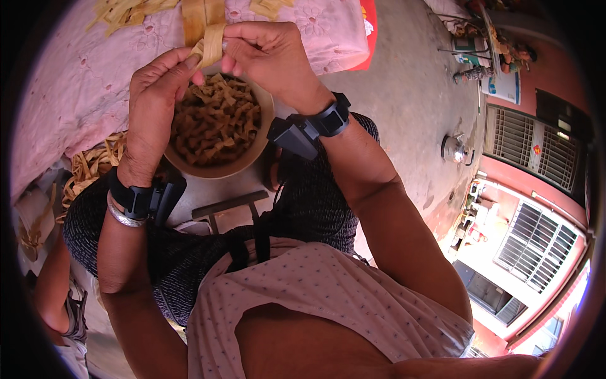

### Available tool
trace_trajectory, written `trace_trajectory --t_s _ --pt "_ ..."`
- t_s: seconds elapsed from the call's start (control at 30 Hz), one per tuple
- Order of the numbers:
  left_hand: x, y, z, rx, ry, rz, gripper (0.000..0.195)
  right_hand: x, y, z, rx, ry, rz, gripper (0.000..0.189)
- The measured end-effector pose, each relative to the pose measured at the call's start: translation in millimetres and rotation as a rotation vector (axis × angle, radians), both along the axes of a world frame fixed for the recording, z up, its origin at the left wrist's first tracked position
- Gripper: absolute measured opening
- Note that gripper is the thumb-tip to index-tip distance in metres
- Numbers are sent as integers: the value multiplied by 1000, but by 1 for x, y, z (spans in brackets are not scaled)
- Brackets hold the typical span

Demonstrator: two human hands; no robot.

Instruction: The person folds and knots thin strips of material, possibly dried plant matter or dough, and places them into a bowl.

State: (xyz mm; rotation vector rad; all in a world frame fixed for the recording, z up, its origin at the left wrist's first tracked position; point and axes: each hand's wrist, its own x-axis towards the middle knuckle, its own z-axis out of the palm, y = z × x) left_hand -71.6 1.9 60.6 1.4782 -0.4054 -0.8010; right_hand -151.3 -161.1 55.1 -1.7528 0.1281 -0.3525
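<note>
Between both hands, near the top of the view, is a folded pale yellow strip (214,43) that looks like dried plant leaf. My left hand (163,78) pinches its lower left end between thumb and fingers. Thumb and fingers of my right hand (265,52) grip its right side. Just beyond lies a wider, browner flat strip (193,21) on a pink embroidered cloth (165,45); whether it joins the held strip I cannot tell. Below the hands, a round tan bowl (222,173) holds many short, folded brownish pieces (218,123).
More pale strips (128,14) lie on the cloth at the upper left. A heap of long dried strips (97,163) is beside my left knee. Another person's arm (52,284) shows at lower left. A metal kettle (454,148) stands on the concrete floor to the right.
</note>
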Motion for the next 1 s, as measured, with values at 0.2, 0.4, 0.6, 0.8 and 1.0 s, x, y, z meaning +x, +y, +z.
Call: trace_trajectory --t_s 0.2,0.4,0.6,0.8,1.0 --pt "-4 3 -15 -55 -154 -41 16 -2 -12 4 74 285 200 14" --pt "4 7 -22 36 -182 -145 11 -2 -6 -2 63 353 246 11" --pt "13 10 -16 49 149 -118 14 -2 -3 -14 -128 220 259 6" --pt "9 12 -22 30 182 -49 20 -1 -3 -13 -124 77 100 5" --pt "17 19 -12 -57 331 -116 17 -5 -16 0 8 104 1 5"
